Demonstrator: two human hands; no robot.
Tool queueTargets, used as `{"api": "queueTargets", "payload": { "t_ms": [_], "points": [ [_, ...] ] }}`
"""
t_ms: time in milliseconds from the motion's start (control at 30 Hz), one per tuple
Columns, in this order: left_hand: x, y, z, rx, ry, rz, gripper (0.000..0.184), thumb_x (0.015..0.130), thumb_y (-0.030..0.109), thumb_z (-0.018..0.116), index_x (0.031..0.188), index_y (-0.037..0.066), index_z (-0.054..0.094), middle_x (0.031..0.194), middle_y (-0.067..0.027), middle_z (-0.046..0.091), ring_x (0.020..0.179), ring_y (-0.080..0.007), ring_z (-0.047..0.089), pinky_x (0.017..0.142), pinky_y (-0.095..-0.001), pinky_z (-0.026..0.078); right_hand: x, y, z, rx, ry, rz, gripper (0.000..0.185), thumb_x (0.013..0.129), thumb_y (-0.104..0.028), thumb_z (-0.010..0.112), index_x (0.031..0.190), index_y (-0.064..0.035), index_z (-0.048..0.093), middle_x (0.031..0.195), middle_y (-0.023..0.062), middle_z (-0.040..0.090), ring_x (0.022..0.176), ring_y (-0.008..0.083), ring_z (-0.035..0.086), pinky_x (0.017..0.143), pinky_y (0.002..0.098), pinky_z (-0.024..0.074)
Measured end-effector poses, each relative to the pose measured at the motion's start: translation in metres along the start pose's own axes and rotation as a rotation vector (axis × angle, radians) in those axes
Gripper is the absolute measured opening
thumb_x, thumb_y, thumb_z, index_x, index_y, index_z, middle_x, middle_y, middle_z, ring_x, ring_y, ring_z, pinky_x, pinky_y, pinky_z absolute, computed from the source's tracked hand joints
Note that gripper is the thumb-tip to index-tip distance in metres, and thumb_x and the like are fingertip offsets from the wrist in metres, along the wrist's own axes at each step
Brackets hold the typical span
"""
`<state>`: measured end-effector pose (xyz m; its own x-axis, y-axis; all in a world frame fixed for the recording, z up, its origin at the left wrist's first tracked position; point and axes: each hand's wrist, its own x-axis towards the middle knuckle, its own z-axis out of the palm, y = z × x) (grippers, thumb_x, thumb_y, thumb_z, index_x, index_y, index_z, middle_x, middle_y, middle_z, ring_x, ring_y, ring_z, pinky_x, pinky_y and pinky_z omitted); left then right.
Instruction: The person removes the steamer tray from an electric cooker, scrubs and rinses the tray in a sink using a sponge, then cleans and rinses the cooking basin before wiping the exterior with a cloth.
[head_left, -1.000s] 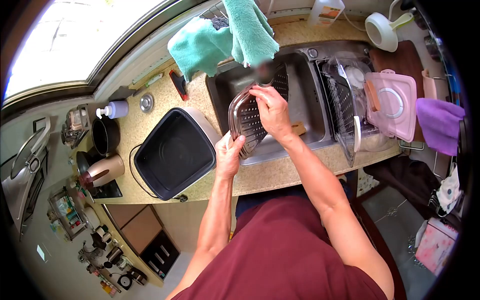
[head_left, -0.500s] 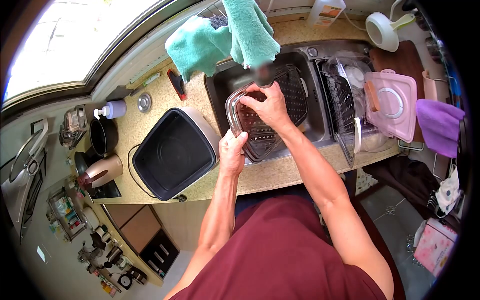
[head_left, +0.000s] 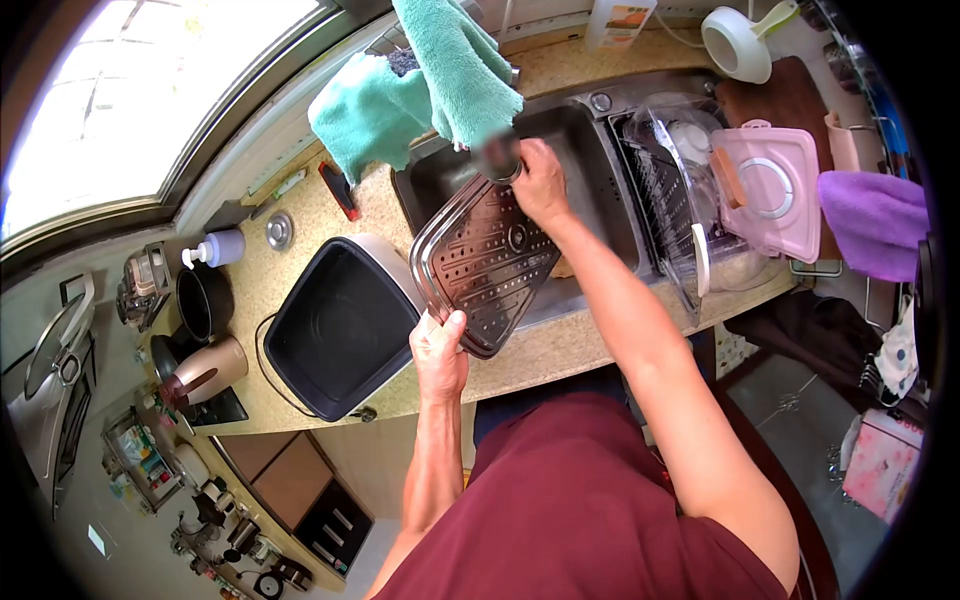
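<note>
A perforated tray with a clear, glossy rim (head_left: 490, 262) is tilted over the left part of the sink. My left hand (head_left: 440, 358) grips its near lower corner, thumb on top of the rim. My right hand (head_left: 540, 182) is curled closed at the tray's far corner, right beside the faucet head (head_left: 497, 157), which is blurred. Its fingertips are partly hidden, so whether they hold the faucet or the tray edge does not show. The steel sink (head_left: 625, 215) lies under and behind the tray.
Left of the sink stands a deep dark-lined basin (head_left: 345, 330) with a pale outside. Green towels (head_left: 460, 75) hang by the faucet. At right are a dish rack (head_left: 660, 190), a pink lid (head_left: 780, 185) and a purple towel (head_left: 870, 225). A red-and-black squeegee (head_left: 340, 190) lies near the window.
The tray has moved left and toward me, tilting up out of the sink. My right hand has gone from a pinch above the tray to a closed grip beside the faucet.
</note>
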<state>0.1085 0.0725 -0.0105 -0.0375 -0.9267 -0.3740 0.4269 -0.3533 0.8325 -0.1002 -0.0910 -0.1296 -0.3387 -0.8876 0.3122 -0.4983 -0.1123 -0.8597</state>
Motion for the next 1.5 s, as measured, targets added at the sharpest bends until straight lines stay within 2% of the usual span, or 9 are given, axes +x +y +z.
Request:
{"api": "queueTargets", "payload": {
  "t_ms": [100, 200, 333, 433, 867, 1033, 1167, 1333, 1500],
  "points": [
    [-0.006, -0.001, -0.008, 0.012, 0.018, -0.006, 0.039, 0.093, 0.009, 0.071, 0.127, -0.005, 0.061, 0.119, -0.0097, 0.068, 0.106, -0.0168, 0.063, 0.097, -0.0331, 0.048, 0.009, 0.032, 0.008, -0.054, -0.025, 0.079, 0.023, 0.09, -0.024, 0.064, 0.09, -0.0014, 0.067, 0.093, 0.0181, 0.066, 0.096, 0.0382, 0.062, 0.087, 0.0464, 0.0488],
    [-0.006, 0.008, 0.0, -0.011, 0.022, 0.005, 0.034, 0.093, 0.009, 0.072, 0.122, -0.005, 0.064, 0.113, -0.0064, 0.069, 0.1, -0.013, 0.062, 0.092, -0.0298, 0.048, 0.024, 0.045, 0.007, -0.01, -0.034, 0.533, 0.056, 0.097, -0.051, 0.054, 0.114, 0.0001, 0.067, 0.111, 0.0256, 0.068, 0.112, 0.0406, 0.062, 0.1, 0.0449, 0.0452],
    [0.005, -0.023, -0.038, 0.182, -0.022, -0.05, 0.02, 0.093, 0.01, 0.073, 0.109, -0.002, 0.07, 0.092, 0.0027, 0.067, 0.08, -0.0052, 0.055, 0.073, -0.0227, 0.044, 0.034, 0.074, -0.014, 0.086, -0.051, 0.593, 0.061, 0.1, -0.053, 0.046, 0.112, 0.0013, 0.069, 0.112, 0.0269, 0.069, 0.111, 0.0412, 0.063, 0.096, 0.045, 0.0468],
    [0.004, -0.023, -0.036, 0.453, -0.049, -0.164, 0.016, 0.093, 0.008, 0.071, 0.106, 0.0, 0.072, 0.088, 0.0035, 0.068, 0.077, -0.0041, 0.054, 0.069, -0.0222, 0.044, 0.046, 0.072, -0.037, 0.029, -0.047, 0.514, 0.059, 0.098, -0.055, 0.05, 0.109, -0.0004, 0.07, 0.106, 0.025, 0.07, 0.104, 0.0392, 0.066, 0.09, 0.0439, 0.048],
    [0.049, -0.049, -0.041, 0.568, 0.008, -0.147, 0.015, 0.089, 0.015, 0.076, 0.09, 0.0, 0.072, 0.074, 0.0047, 0.064, 0.066, -0.0034, 0.05, 0.062, -0.0225, 0.043, 0.087, 0.029, -0.058, -0.028, 0.084, 0.099, 0.058, 0.095, -0.056, 0.062, 0.091, 0.0015, 0.069, 0.086, 0.0184, 0.069, 0.086, 0.0356, 0.065, 0.079, 0.0417, 0.0495],
    [0.052, -0.051, -0.024, 0.825, 0.042, -0.306, 0.017, 0.084, 0.014, 0.08, 0.089, -0.002, 0.075, 0.08, 0.0018, 0.067, 0.073, -0.0065, 0.056, 0.068, -0.0248, 0.046, 0.101, -0.002, -0.078, 0.059, -0.108, -0.028, 0.051, 0.094, -0.053, 0.065, 0.088, -0.0021, 0.071, 0.089, 0.0125, 0.069, 0.086, 0.0284, 0.062, 0.082, 0.037, 0.0487],
    [0.06, -0.047, -0.005, 1.002, -0.036, -0.25, 0.017, 0.083, 0.016, 0.077, 0.088, 0.0, 0.076, 0.072, 0.0014, 0.066, 0.066, -0.0066, 0.054, 0.063, -0.0286, 0.046, 0.097, -0.034, -0.08, 0.024, -0.187, -0.219, 0.036, 0.096, -0.037, 0.069, 0.088, -0.002, 0.067, 0.082, 0.0043, 0.065, 0.083, 0.0172, 0.058, 0.085, 0.032, 0.0458],
    [0.079, -0.05, 0.0, 0.995, -0.04, -0.11, 0.02, 0.083, 0.017, 0.074, 0.083, -0.003, 0.07, 0.063, -0.0025, 0.059, 0.063, -0.0082, 0.051, 0.06, -0.0317, 0.045, 0.092, -0.053, -0.077, 0.035, -0.199, -0.281, 0.031, 0.084, -0.037, 0.077, 0.078, -0.0075, 0.069, 0.079, 0.0051, 0.064, 0.09, 0.0275, 0.062, 0.108, 0.0505, 0.036],
    [0.116, -0.024, 0.056, 0.682, -0.137, 0.015, 0.016, 0.086, 0.011, 0.072, 0.08, -0.003, 0.066, 0.065, 0.0028, 0.056, 0.063, -0.0064, 0.045, 0.058, -0.0288, 0.04, 0.057, -0.063, -0.055, -0.127, -0.308, -0.438, 0.019, 0.084, -0.018, 0.078, 0.093, -0.0048, 0.068, 0.1, 0.0097, 0.068, 0.109, 0.0298, 0.062, 0.119, 0.0502, 0.0297]
  ]
}}
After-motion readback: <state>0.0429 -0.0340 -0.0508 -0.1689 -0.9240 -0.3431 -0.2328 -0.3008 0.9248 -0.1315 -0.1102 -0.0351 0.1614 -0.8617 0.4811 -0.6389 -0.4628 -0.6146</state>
